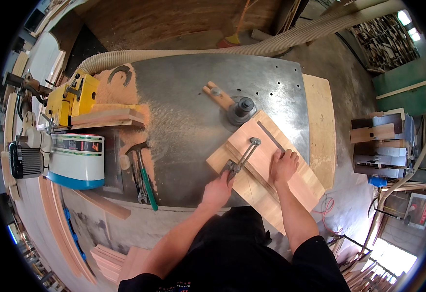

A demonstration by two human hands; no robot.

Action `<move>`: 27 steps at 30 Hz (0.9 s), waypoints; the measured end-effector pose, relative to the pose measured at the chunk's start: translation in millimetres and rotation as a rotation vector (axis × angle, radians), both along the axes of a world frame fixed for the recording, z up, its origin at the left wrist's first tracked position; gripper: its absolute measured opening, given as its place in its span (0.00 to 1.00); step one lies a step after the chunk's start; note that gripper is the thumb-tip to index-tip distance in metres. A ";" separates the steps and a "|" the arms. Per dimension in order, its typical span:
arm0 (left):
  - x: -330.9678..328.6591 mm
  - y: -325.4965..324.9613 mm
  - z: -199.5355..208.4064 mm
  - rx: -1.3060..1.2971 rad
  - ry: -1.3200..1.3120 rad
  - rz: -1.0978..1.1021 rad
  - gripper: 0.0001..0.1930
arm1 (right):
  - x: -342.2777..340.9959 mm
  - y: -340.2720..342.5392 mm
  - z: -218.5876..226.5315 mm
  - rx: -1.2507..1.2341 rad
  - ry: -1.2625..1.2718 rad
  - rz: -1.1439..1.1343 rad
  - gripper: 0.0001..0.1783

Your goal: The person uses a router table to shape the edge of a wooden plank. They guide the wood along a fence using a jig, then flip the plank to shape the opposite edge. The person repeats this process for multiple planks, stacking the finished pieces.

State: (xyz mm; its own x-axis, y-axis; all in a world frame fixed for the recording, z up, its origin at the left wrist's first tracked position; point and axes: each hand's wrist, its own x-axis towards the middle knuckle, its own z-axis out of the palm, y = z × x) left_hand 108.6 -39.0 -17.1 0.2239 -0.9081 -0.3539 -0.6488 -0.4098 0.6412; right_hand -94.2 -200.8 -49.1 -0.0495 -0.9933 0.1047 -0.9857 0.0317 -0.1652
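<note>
A wooden jig board [252, 187] lies slanted on the grey metal machine table [183, 97], its far edge close to the dark spindle [242, 110]. A pinkish wood piece [266, 153] sits on top, with a metal toggle clamp [247, 155] reaching over it. My left hand [217, 191] is closed around the near end of that clamp. Fingers curled, my right hand [285, 166] grips the wood near the end of a dark strip [270, 135]. Its fingertips are partly hidden.
Sawdust [120, 92] covers the table's left side, beside a yellow machine unit [84, 95]. A hammer [142, 168] lies near the front edge, left of my arms. A ribbed hose [174, 54] runs along the back. Stacked boards [381, 141] stand at the right.
</note>
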 end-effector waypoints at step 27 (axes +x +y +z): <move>8.9 -34.2 6.4 0.072 -0.001 -0.070 0.20 | -3.9 -15.8 -4.1 -0.026 0.045 -0.084 0.17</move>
State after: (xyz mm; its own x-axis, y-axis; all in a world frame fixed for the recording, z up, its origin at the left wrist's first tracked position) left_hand 117.5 -73.2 -10.7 0.1613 -0.8937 -0.4187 -0.6779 -0.4087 0.6111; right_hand -98.2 -216.7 -53.2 -0.1276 -0.9827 0.1340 -0.9862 0.1113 -0.1229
